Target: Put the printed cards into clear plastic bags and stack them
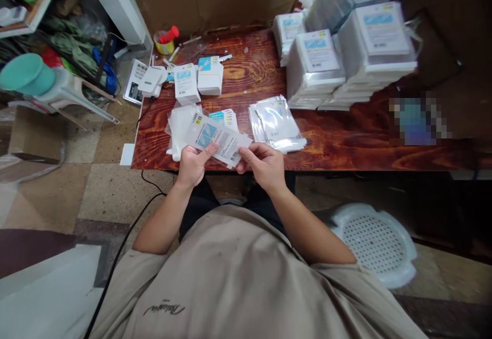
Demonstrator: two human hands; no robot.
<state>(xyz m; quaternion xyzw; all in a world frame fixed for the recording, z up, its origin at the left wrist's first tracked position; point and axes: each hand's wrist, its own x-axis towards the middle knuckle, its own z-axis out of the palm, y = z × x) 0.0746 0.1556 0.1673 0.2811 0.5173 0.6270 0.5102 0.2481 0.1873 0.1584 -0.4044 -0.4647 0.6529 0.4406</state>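
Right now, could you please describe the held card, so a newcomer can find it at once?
Find the reddish wooden table, then the left half of its near edge. There, the left hand and right hand hold a slanted printed card. Unlike the stacked cards beyond it, this one is in the hands.

A white, blue-printed card point(223, 141) is held slantwise, printing upward.

The person wears a taupe shirt point(230, 277) with loose, short sleeves point(334, 280) ending near the elbows. Dark cursive lettering point(165, 309), hard to read, marks the left chest beside tiny print. The trousers point(198, 203) are dark; forearms point(163, 218), left hand point(193, 167) and right hand point(267, 168) are bare.
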